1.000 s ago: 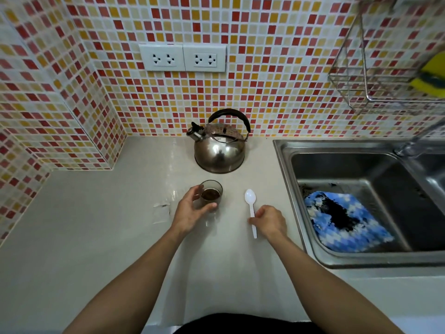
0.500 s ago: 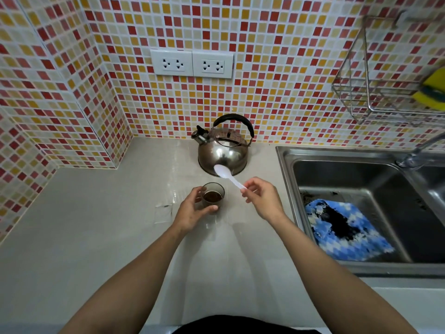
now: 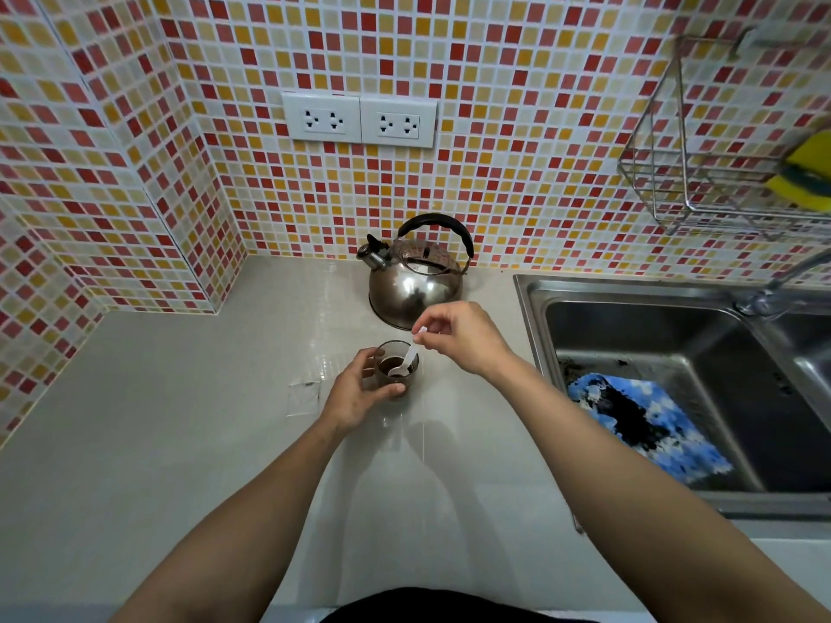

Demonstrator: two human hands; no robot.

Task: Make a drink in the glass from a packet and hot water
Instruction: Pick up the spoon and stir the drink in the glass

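Observation:
A small clear glass (image 3: 395,368) with dark brown liquid stands on the counter (image 3: 180,442). My left hand (image 3: 359,393) wraps around its left and front side. My right hand (image 3: 463,337) pinches the handle of a white plastic spoon (image 3: 407,359) just above and right of the glass. The spoon's bowl dips into the drink. An empty clear packet (image 3: 303,397) lies flat left of my left hand. The steel kettle (image 3: 416,276) with a black handle stands behind the glass near the wall.
A steel sink (image 3: 629,294) lies to the right with a blue and white cloth (image 3: 647,424) in it. A tap (image 3: 773,290) rises at its back. A wire rack (image 3: 701,191) with a yellow sponge (image 3: 805,173) hangs on the tiled wall. Two sockets (image 3: 359,119) sit above the kettle.
My right hand picked the spoon up off the counter, carried it over the glass and lowered its bowl into the drink. My left hand stayed on the glass.

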